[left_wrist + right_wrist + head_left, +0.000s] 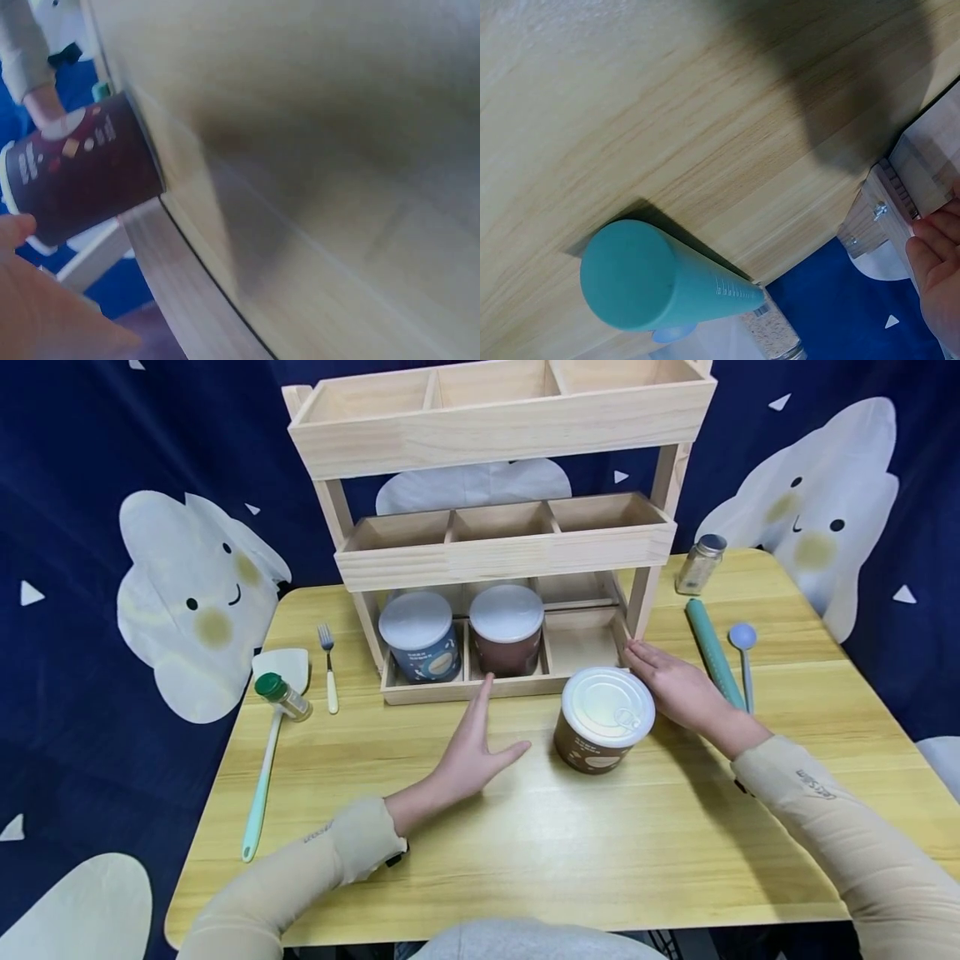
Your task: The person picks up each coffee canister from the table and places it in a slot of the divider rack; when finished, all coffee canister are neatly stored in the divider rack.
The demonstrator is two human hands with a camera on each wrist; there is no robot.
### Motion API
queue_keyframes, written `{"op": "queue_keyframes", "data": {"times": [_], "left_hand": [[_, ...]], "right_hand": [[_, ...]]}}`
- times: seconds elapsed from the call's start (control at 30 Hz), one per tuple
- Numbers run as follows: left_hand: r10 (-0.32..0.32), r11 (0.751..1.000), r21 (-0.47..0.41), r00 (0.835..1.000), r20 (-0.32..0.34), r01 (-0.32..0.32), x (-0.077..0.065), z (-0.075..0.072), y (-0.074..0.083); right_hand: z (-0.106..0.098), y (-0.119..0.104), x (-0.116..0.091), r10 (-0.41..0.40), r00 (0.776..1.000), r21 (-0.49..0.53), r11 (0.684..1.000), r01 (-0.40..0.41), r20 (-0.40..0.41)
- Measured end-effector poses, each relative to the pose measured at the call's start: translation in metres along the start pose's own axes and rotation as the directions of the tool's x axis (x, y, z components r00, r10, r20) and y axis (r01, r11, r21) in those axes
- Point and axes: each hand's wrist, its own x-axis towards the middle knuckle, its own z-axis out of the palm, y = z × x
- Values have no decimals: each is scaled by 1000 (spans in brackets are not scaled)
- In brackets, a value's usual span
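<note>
In the head view my left hand (467, 762) reaches over the table with fingers straight and thumb spread, holding nothing. Its fingertips are at the front edge of the lowest tray (487, 691) of a wooden three-tier rack. My right hand (671, 685) rests its fingers against that tray's right end, also seen in the right wrist view with the hand (941, 251) at the wood. Between the hands, a brown can (588, 752) with a white lid stands on the table. A blue can (427, 662) fills the tray's left compartment, a reddish-brown can (510, 653) the middle one.
On the left lie a white-and-mint spatula (258, 797), a green-capped jar (288, 700) across it, and a small fork (330, 681). To the right are a teal cylinder (712, 652), a blue spoon (744, 652) and a grey-capped jar (699, 567). Two upper rack tiers (506, 556) overhang the cans.
</note>
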Motion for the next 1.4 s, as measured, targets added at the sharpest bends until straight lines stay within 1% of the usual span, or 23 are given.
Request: {"op": "queue_keyframes", "data": {"times": [0.07,0.13,0.23,0.33,0.43,0.6,0.67,0.77,0.87,1.0,1.13,1.3,1.4], "left_hand": [[39,999,14,997,63,-40,0,7,0],[66,998,11,989,129,-68,3,15,1],[76,997,2,977,200,-78,11,26,3],[68,998,-28,966,249,-63,21,35,7],[91,994,-91,957,275,-68,34,44,10],[160,974,-202,948,275,-105,53,55,11],[173,965,-237,946,273,-108,57,57,12],[208,948,-294,939,274,-124,62,60,14],[222,936,-329,935,277,-125,65,63,14],[233,929,-344,935,266,-134,67,66,12],[258,922,-350,934,246,-163,69,68,11],[241,948,-258,947,211,-184,68,68,11],[218,955,-246,956,198,-167,66,67,12]], "right_hand": [[1,1,0,2,1000,-2,1000,-2,0],[1,1,-1,4,1000,-2,1000,-4,-3],[2,1,0,4,1000,2,1000,-4,-7],[2,1,0,1,1000,3,1000,-1,-11],[2,-1,1,-3,1000,-1,1000,3,-16],[2,-2,2,1,1000,0,1000,-1,-18],[3,-2,2,5,1000,-1,1000,-5,-14],[3,-1,2,13,1000,-5,1000,-13,-3],[3,1,0,15,1000,-7,1000,-15,3],[3,1,0,17,1000,-9,1000,-17,0],[3,1,0,20,1000,-9,1000,-20,-4],[3,1,0,18,1000,-11,1000,-18,1],[3,0,0,16,1000,-15,1000,-16,1]]}}
